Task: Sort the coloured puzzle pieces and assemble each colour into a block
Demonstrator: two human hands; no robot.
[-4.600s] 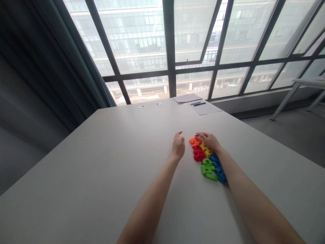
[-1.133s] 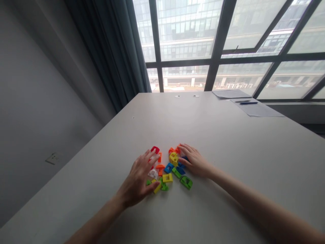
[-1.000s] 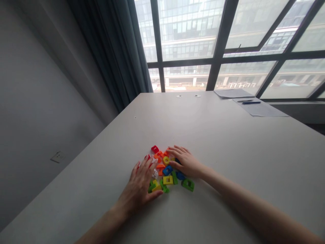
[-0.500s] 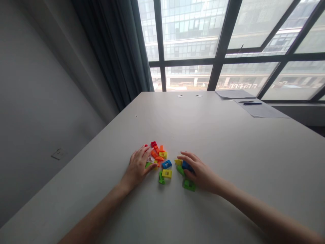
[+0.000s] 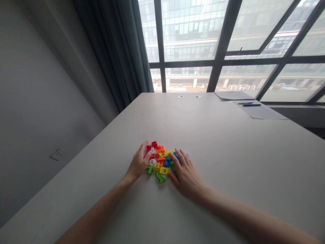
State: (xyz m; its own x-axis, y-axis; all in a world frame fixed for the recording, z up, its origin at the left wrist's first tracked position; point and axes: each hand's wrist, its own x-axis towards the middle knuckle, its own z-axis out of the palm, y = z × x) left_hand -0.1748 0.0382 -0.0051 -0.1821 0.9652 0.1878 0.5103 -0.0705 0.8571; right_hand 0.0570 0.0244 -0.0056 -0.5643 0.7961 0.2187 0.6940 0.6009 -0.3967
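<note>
A tight cluster of small coloured toy blocks lies on the white table between my two hands. My left hand (image 5: pixel 137 163) stands at its left edge, thumb and fingers apart, beside red blocks (image 5: pixel 154 144) and a white block (image 5: pixel 152 162). My right hand (image 5: pixel 187 177) rests with spread fingers on the right side, partly covering a dark green block (image 5: pixel 173 166) and blue pieces. In the middle are orange blocks (image 5: pixel 160 159), a blue block (image 5: pixel 167 162) and a yellow block (image 5: pixel 164 170). An arched green piece (image 5: pixel 160 178) lies nearest to me.
The white table (image 5: pixel 106 189) stretches to a large window. Sheets of paper (image 5: pixel 264 112) with a dark pen (image 5: pixel 252 105) lie at the far right. Two round inserts (image 5: pixel 180 97) sit near the far edge. A dark curtain (image 5: pixel 114 51) hangs at the left.
My right hand has moved left, bringing the blocks by it against the others. My left hand has shifted slightly and uncovered more red and white blocks. The cluster is tighter.
</note>
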